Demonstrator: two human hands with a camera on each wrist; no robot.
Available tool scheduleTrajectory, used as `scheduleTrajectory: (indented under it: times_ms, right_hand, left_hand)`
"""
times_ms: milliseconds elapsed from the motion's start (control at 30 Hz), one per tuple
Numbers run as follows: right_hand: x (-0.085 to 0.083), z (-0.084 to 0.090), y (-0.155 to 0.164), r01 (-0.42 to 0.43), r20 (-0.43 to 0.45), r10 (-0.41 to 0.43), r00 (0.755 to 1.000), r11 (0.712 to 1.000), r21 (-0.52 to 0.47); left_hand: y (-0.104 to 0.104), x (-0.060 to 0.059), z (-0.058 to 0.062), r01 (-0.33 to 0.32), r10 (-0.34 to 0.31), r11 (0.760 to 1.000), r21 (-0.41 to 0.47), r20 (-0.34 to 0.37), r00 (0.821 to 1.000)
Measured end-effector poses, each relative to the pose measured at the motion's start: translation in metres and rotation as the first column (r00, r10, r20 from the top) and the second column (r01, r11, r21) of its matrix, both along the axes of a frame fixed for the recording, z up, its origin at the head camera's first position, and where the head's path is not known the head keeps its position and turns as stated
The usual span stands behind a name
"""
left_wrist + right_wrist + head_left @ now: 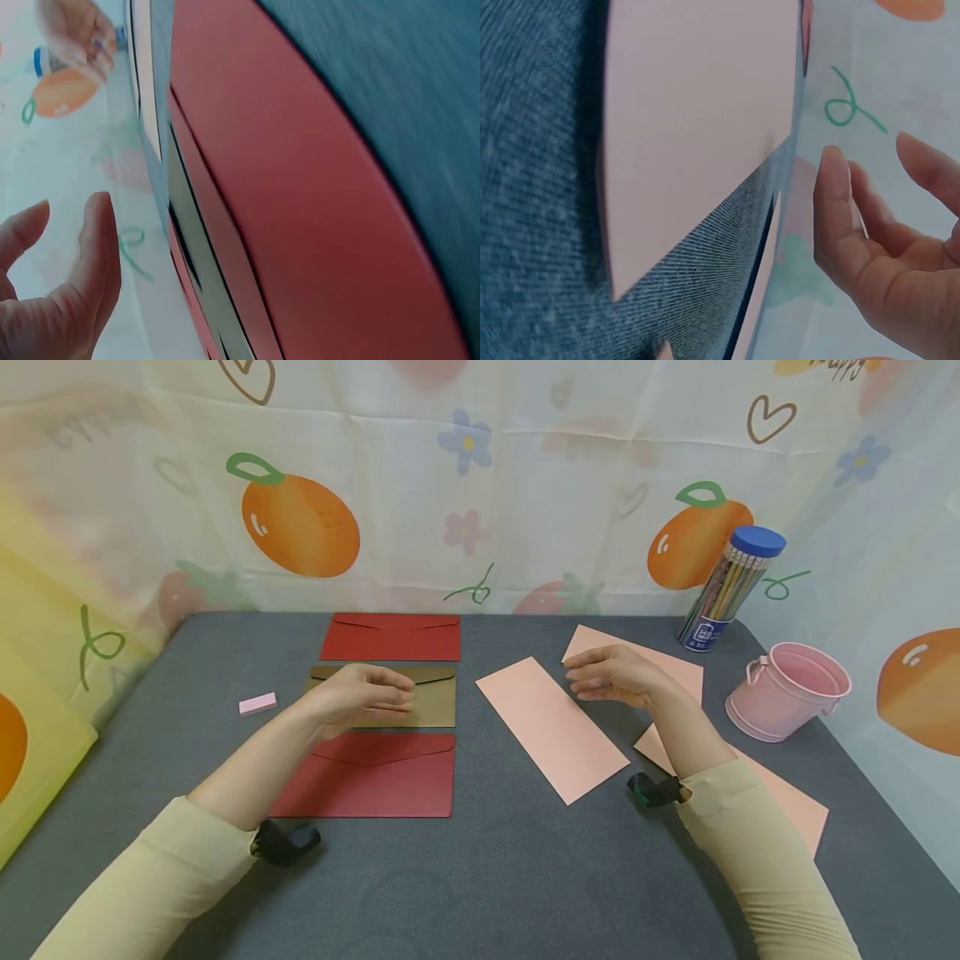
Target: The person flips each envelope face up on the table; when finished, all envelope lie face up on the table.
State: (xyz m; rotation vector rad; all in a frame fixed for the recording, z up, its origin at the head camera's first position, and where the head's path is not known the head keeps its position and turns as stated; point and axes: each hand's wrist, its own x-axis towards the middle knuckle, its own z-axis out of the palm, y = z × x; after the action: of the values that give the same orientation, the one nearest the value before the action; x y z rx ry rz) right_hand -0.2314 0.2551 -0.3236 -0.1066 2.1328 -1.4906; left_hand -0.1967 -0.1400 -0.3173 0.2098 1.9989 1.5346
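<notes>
- Cream long sleeves (150, 885) with small black wrist cameras sit nearest the viewer, both forearms raised over the dark grey felt-covered table (480, 877).
- Left hand (360, 693): fingers loose and apart, holding nothing, hovering above the flat olive-gold paper envelope (435, 697).
- Right hand (615, 675): fingers relaxed and apart, empty, hovering beside the long pale pink paper sheet (551, 727).
- Progress, judged: nothing gripped; all envelopes lie flat with flaps down, and the sheets lie loose outside them.
- Two dark red paper envelopes, one far (390, 637), one near (375, 777), flank the gold one.
- Further pink sheets (675, 667) lie under the right forearm.
- Around: small pink eraser (257, 703), pink metal bucket (787, 689), blue-lidded clear pencil tube (731, 585), fruit-print cloth backdrop (480, 485). Nothing blocks either hand.
</notes>
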Motion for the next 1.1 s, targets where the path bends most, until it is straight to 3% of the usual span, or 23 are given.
scheduleTrajectory:
  times_ms: [367, 700, 1100]
  right_hand:
    - [-0.004, -0.004, -0.005, 0.001, 0.03, -0.004, 1.0, 0.995, 0.102]
    - [-0.005, -0.012, -0.008, -0.022, 0.039, 0.015, 0.999, 0.983, 0.185]
    - [-0.005, -0.015, -0.012, -0.005, 0.037, -0.005, 0.999, 0.97, 0.244]
  left_hand:
    - [0.055, 0.002, -0.018, -0.061, 0.032, 0.984, 0.166, 0.172, 0.985]
    - [0.096, 0.009, -0.029, -0.119, 0.082, 0.984, 0.13, 0.262, 0.962]
    - [0.118, 0.014, -0.031, -0.157, 0.088, 0.97, 0.185, 0.334, 0.939]
